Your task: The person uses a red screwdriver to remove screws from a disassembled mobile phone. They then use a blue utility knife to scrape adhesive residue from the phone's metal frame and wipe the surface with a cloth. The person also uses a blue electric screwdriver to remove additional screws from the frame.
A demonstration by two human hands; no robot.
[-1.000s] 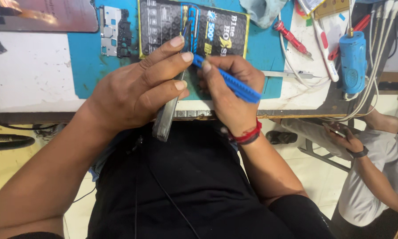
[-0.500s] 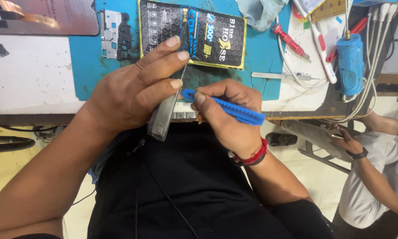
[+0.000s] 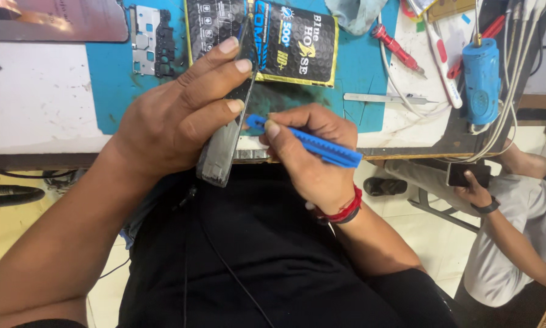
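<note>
Left hand [image 3: 176, 115] grips a dark, flat phone [image 3: 227, 130] held on edge, fingers wrapped over its upper side, the lower end hanging past the bench edge toward the lap. Right hand [image 3: 306, 155], just right of the left, pinches a blue plastic pry tool [image 3: 312, 143] between thumb and forefinger; its tip meets the phone's edge beside the left fingertips. A red and black band sits on the right wrist.

Beyond both hands lies a teal work mat [image 3: 361, 67] on a worn white benchtop [image 3: 39, 100]. On the mat, above the left fingers, rests a black and yellow packet [image 3: 297, 39]; up and left of that hand, a grey metal phone frame [image 3: 151, 39]. Right of the right hand: metal tweezers [image 3: 385, 98], a red screwdriver [image 3: 394, 45], a blue cylindrical tool [image 3: 481, 76] and white cables [image 3: 516, 67]. Floor below is pale tile. Far right, another person's hand [image 3: 470, 185] holds a dark phone
</note>
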